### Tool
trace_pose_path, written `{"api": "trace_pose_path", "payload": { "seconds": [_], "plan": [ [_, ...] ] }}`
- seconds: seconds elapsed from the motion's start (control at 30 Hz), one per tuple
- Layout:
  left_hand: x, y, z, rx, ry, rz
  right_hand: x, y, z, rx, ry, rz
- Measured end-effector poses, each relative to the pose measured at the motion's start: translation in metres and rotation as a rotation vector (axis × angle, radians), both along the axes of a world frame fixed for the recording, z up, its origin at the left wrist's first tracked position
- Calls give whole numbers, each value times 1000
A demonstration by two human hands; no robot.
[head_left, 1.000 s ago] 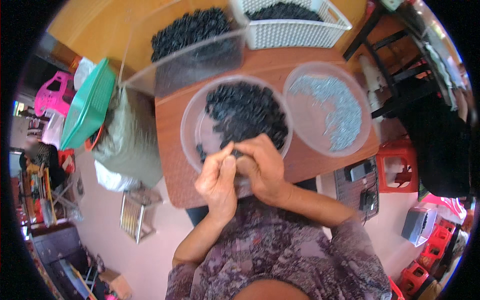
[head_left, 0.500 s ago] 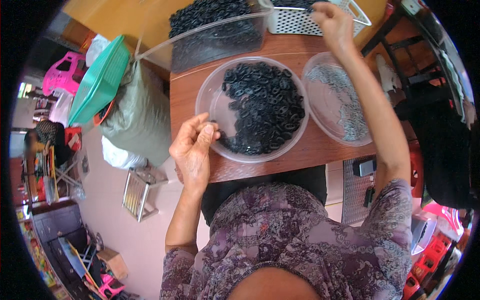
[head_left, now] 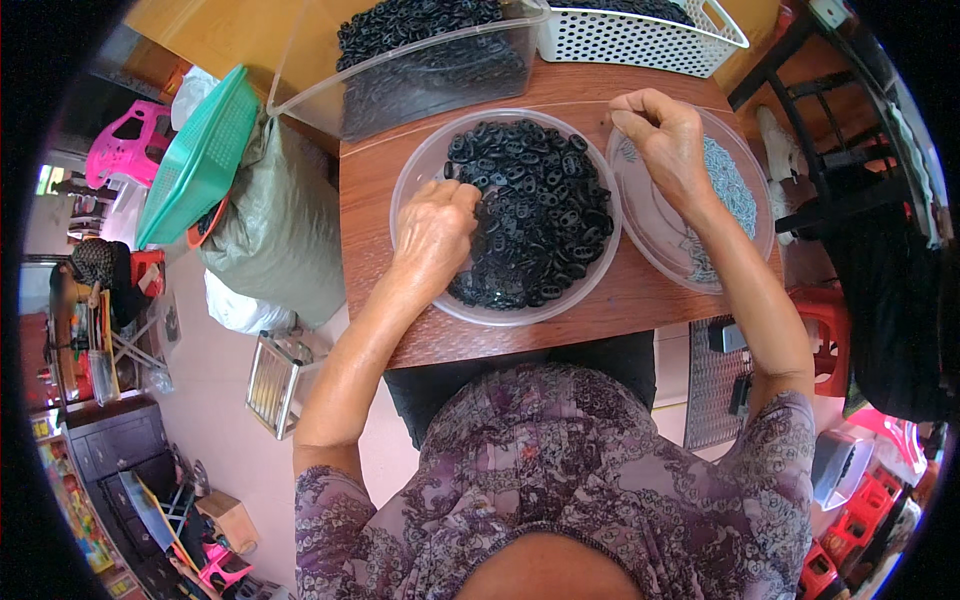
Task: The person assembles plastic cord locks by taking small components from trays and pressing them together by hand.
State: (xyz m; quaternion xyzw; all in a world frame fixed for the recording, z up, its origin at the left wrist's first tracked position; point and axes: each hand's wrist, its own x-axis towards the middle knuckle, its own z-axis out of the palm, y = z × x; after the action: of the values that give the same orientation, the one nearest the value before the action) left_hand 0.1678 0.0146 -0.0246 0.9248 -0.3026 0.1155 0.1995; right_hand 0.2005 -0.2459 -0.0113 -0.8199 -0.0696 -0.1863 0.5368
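Note:
A round clear plastic bowl (head_left: 606, 250) holds a heap of small oval black plastic pieces (head_left: 535, 215), many with two holes. My left hand (head_left: 437, 228) is over the bowl's left side, fingers curled down at the edge of the heap; what they grip, if anything, is hidden. Beside it, a round clear lid-like tray (head_left: 655, 220) carries many small silvery screws (head_left: 730, 180). Above this tray's far left rim my right hand (head_left: 662, 140) is closed in a pinch, thumb against fingers. Anything between those fingertips is too small to make out.
Across the wooden table (head_left: 400, 345) stand a clear bin (head_left: 440, 90) of black pieces and a white perforated basket (head_left: 640, 45) with more. Left of the table are a full sack (head_left: 285, 220), a green basket (head_left: 200, 160) and a metal stool (head_left: 275, 385). A dark chair (head_left: 815, 110) stands right.
My right hand has come back from the white basket to above the screw tray. My left hand has moved right from the bowl's rim to the black pieces, its fingers turning downward.

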Motion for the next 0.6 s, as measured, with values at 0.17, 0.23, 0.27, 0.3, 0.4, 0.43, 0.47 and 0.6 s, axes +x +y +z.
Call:
{"api": "trace_pose_path", "payload": {
  "seconds": [0.17,0.23,0.27,0.3,0.4,0.43,0.47,0.6],
  "plan": [
    [6,-1,-6,60,15,-43,-25,-6,4,-10,85,-7],
    [2,-1,0,-77,206,28,-31,-11,-1,-21,99,6],
    [0,0,4,-75,206,24,-34,-14,-5,-12,116,4],
    [-1,1,8,-22,230,36,-37,-17,-7,-2,134,3],
    [-3,6,10,33,248,79,-46,-18,-7,86,185,9],
    [-3,7,10,35,242,110,-48,-19,-7,86,185,10],
    [-2,6,11,35,242,110,-50,-20,-8,66,205,11],
    [2,1,10,-9,130,140,-56,-19,-6,45,228,-8]
  ]
}}
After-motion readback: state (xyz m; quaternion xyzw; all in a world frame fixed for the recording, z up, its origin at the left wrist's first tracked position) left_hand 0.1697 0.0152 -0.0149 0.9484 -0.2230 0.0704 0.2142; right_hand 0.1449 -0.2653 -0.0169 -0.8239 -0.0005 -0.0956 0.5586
